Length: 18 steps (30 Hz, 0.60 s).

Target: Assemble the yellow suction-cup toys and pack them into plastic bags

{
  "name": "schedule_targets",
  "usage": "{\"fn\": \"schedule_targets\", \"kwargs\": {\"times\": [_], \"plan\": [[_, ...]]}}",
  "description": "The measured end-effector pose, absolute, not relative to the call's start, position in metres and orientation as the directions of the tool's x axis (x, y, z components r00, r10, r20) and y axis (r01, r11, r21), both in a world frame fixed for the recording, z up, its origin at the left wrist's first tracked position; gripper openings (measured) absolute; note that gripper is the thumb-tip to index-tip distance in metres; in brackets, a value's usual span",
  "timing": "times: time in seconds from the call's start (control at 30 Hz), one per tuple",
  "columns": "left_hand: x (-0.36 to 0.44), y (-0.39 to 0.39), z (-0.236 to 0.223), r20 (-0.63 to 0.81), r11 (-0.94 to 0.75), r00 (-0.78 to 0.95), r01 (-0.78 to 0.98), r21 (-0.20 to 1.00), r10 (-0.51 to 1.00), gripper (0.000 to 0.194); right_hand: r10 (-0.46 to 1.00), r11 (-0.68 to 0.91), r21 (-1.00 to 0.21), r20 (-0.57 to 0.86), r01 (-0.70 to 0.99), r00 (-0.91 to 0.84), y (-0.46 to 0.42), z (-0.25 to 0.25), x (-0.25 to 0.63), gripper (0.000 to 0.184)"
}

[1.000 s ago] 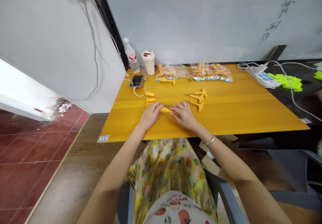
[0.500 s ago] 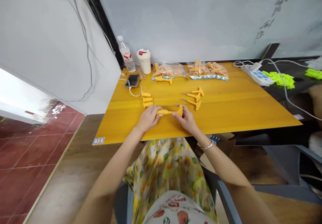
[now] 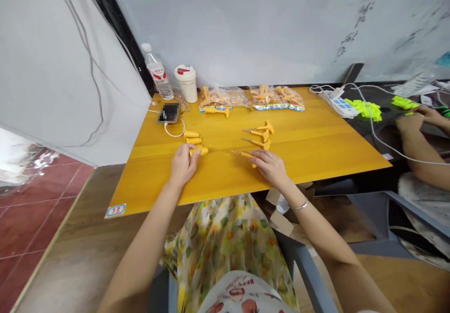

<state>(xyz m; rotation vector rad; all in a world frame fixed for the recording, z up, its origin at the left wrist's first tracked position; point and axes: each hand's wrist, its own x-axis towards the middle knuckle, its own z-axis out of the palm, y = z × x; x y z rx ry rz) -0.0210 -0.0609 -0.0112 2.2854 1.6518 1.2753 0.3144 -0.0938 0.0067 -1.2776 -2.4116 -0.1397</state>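
My left hand [image 3: 183, 165] is closed round a yellow plastic sleeve [image 3: 201, 151], low over the table at the near end of a column of similar sleeves [image 3: 193, 141]. My right hand [image 3: 270, 167] has its fingers closed over the handle of a yellow screw peg [image 3: 242, 153], whose metal spiral tip points left. Most of that handle is hidden under the fingers. Just beyond lie several more screw pegs [image 3: 258, 142] with T-shaped handles, tips also to the left. A whole peg in its sleeve [image 3: 218, 111] lies farther back.
Plastic bags of yellow pegs [image 3: 276, 98] line the back of the yellow table [image 3: 302, 139]. A water bottle [image 3: 158, 73], a cup [image 3: 187, 85] and a cabled phone [image 3: 168, 113] stand back left. A power strip [image 3: 339, 104] is at right, with another person's hands [image 3: 415, 121] beyond.
The peg between my hands has come apart: the sleeve is now in my left hand, the screw peg in my right. My hands have moved apart, and the view has shifted right.
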Motion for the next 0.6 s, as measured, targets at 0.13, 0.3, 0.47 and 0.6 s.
{"fn": "schedule_targets", "kwargs": {"times": [0.13, 0.3, 0.47, 0.6], "plan": [[-0.021, -0.059, -0.012, 0.581, -0.421, 0.167, 0.843, 0.335, 0.796, 0.034, 0.808, 0.531, -0.068, 0.340, 0.844, -0.481, -0.091, 0.004, 0.325, 0.034], [-0.019, -0.064, -0.006, 0.550, -0.415, 0.267, 0.895, 0.163, 0.791, 0.035, 0.839, 0.504, -0.065, 0.274, 0.861, -0.470, -0.086, 0.006, 0.328, 0.042], [-0.020, -0.064, -0.006, 0.535, -0.407, 0.289, 0.907, 0.113, 0.794, 0.032, 0.848, 0.496, -0.041, 0.239, 0.867, -0.474, -0.079, 0.011, 0.336, 0.051], [-0.021, -0.065, -0.006, 0.511, -0.396, 0.294, 0.913, 0.102, 0.808, 0.025, 0.834, 0.545, -0.101, 0.173, 0.833, -0.524, -0.071, 0.015, 0.346, 0.056]]}}
